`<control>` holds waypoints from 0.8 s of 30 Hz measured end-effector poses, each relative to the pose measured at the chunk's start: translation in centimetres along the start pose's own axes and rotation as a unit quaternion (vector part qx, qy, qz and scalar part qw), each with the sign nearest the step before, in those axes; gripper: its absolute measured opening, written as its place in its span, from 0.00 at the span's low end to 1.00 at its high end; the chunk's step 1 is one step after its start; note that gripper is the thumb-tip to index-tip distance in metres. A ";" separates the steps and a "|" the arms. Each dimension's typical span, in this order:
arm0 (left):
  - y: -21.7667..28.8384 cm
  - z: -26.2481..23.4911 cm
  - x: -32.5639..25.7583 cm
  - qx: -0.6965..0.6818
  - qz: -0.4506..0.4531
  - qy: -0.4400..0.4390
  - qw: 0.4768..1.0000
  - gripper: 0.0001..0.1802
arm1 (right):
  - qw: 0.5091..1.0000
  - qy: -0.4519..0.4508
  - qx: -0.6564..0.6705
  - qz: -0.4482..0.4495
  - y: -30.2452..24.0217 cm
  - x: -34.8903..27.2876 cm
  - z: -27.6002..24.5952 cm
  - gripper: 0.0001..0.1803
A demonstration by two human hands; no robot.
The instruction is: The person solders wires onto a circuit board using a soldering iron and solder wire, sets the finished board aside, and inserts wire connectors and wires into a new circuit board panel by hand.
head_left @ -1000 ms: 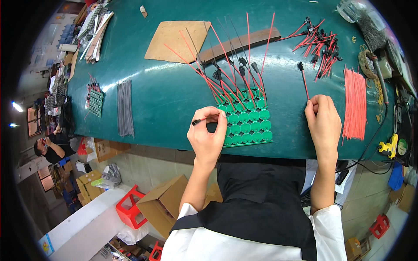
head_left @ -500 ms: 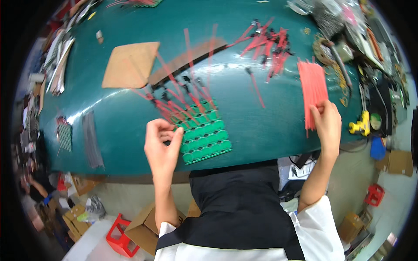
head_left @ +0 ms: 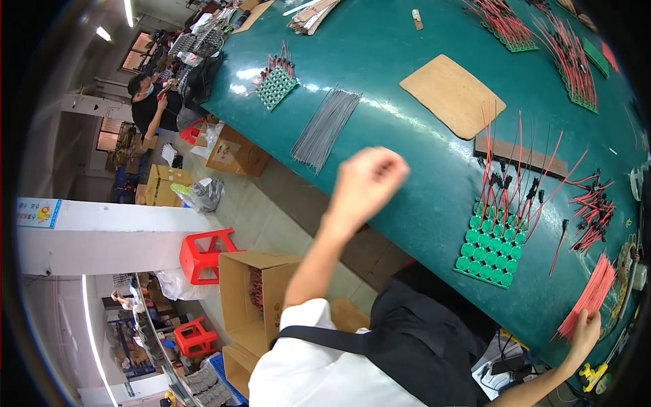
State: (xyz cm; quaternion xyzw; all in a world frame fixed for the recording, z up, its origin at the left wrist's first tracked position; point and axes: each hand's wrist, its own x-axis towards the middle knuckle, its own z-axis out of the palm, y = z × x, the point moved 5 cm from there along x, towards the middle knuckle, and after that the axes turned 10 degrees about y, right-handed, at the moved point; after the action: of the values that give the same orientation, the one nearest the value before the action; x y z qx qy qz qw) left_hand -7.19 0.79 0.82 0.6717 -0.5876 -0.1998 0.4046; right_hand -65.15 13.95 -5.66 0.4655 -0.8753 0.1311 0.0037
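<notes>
My left hand [head_left: 371, 178] is raised over the table, off the near end of a bundle of grey wires [head_left: 327, 129]. Its fingers look curled, but motion smears them. At the lower right, my right hand [head_left: 586, 331] has its fingertips closed at the near end of a bundle of straight red wires [head_left: 591, 293]. How many wires it grips is hidden. Between the hands lies a green circuit board panel [head_left: 489, 252] of round segments. Red and black leads with black connectors [head_left: 505, 182] stand up from its far rows.
Beyond the panel lie a tan board [head_left: 453, 96], a brown strip [head_left: 522, 156] and a pile of connector leads [head_left: 593, 214]. More wired panels [head_left: 573, 68] sit far right, another [head_left: 276, 87] far left. Cardboard boxes [head_left: 254, 292] and red stools [head_left: 207, 256] stand left; a person [head_left: 156, 105] sits beyond.
The view has swung to the left. My left hand has left the green panel and moved left toward the grey wires. My right hand stays at the red wires.
</notes>
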 end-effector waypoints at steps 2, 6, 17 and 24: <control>-4.0 -4.5 3.3 0.185 0.043 0.081 0.979 0.09 | 0.997 -0.025 0.074 0.010 0.1 -0.1 -0.1 0.10; -8.4 -9.0 6.7 0.363 -0.015 0.056 0.930 0.11 | 0.996 -0.032 0.083 -0.010 -0.7 -0.4 -0.3 0.08; -11.4 -9.2 9.3 0.323 -0.123 -0.070 0.936 0.10 | 0.992 0.023 0.080 -0.095 -0.1 -0.1 -1.8 0.11; -12.1 -9.6 7.9 -0.114 -0.316 -0.119 0.934 0.17 | 0.891 -0.085 0.431 0.110 -3.1 -2.7 -4.3 0.08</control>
State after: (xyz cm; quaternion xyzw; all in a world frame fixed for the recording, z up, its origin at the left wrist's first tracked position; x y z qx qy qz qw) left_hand 9.40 -3.97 -1.24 0.7435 -0.3618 -0.4613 0.3217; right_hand -61.63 15.53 -1.15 0.3310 -0.7753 0.4552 -0.2865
